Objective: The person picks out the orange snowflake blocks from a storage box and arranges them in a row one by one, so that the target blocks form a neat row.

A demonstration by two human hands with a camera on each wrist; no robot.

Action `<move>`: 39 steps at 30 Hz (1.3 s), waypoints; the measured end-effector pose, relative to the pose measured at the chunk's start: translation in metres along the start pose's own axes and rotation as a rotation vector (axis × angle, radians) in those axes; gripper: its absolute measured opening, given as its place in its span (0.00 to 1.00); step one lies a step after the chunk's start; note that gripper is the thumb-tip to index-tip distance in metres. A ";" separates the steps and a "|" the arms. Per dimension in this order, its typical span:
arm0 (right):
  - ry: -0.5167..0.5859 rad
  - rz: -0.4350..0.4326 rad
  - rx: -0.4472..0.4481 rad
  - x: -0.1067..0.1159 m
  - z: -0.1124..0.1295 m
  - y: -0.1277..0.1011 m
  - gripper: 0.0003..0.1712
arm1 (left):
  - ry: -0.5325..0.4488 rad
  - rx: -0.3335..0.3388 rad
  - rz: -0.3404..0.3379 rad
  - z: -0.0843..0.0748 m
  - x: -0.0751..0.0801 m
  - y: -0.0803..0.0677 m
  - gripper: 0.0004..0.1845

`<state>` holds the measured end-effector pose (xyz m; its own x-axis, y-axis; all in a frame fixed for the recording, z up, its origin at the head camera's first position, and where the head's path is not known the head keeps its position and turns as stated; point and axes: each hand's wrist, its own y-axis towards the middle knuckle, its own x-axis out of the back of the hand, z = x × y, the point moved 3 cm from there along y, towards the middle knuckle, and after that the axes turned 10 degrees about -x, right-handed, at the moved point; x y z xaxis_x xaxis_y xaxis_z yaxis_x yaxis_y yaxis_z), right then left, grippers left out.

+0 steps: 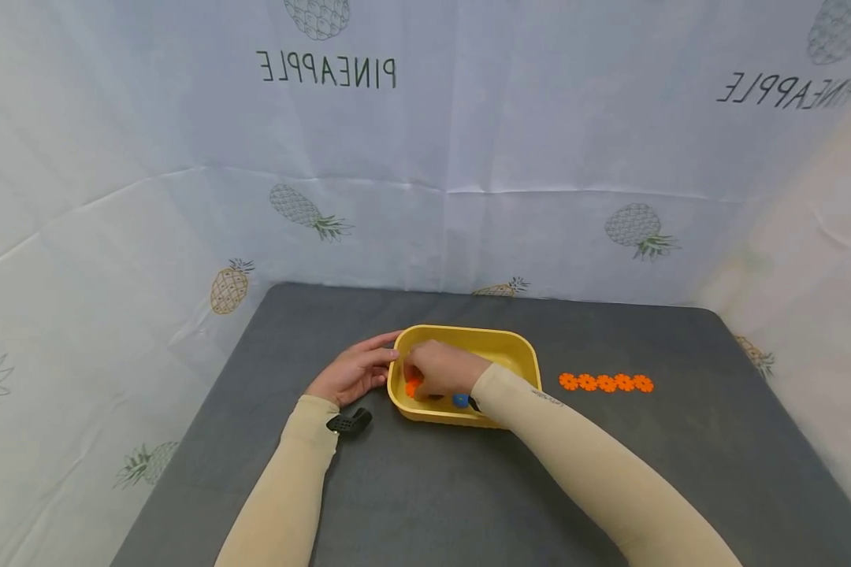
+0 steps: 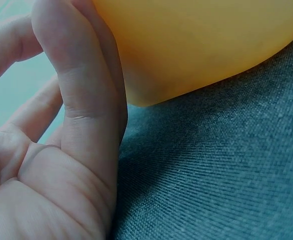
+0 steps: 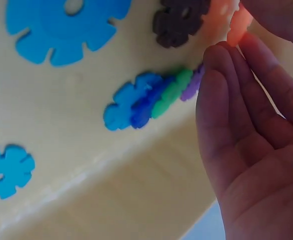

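A yellow plastic bin point(image 1: 499, 340) sits on the dark tabletop. Down inside its left end, my right hand point(image 1: 443, 368) pinches an orange flower-shaped disc point(image 3: 239, 26) between thumb and fingertips. Close by in the bin, the right wrist view shows a large blue disc point(image 3: 41, 25), a small blue disc point(image 3: 9, 172), a dark disc point(image 3: 179, 22), and a leaning row of blue, green and purple discs point(image 3: 171, 92). My left hand point(image 1: 351, 374) is at the bin's left outer side, fingers extended and thumb at the rim.
To the right of the bin, several orange flower-shaped discs point(image 1: 606, 383) lie in a straight row on the dark grey table point(image 1: 425, 488). A white cloth printed with pineapples point(image 1: 425, 142) hangs behind the table and at both sides.
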<state>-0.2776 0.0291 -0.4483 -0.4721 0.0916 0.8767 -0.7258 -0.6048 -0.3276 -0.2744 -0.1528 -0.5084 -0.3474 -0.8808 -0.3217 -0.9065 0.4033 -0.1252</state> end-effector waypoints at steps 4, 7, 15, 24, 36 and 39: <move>0.049 -0.020 0.028 0.007 -0.001 -0.005 0.14 | 0.012 -0.004 -0.003 0.000 -0.001 0.000 0.29; 0.068 -0.047 0.051 0.013 -0.002 -0.009 0.17 | 0.006 -0.005 0.001 0.000 -0.001 0.001 0.30; 0.170 -0.060 0.054 0.023 -0.010 -0.019 0.19 | -0.009 0.005 0.020 0.002 -0.004 0.003 0.31; 0.252 -0.141 0.032 0.035 -0.029 -0.034 0.17 | 0.016 0.020 -0.024 0.003 -0.005 0.003 0.33; 0.407 -0.317 -0.136 0.060 -0.081 -0.097 0.17 | 0.025 0.016 -0.042 0.004 -0.003 0.002 0.34; 0.439 -0.361 -0.182 0.061 -0.101 -0.115 0.16 | 0.020 0.019 -0.044 0.005 -0.003 0.002 0.35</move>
<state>-0.2732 0.1843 -0.3927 -0.3139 0.6086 0.7288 -0.9347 -0.3328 -0.1247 -0.2742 -0.1478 -0.5118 -0.3119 -0.9027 -0.2964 -0.9165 0.3681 -0.1568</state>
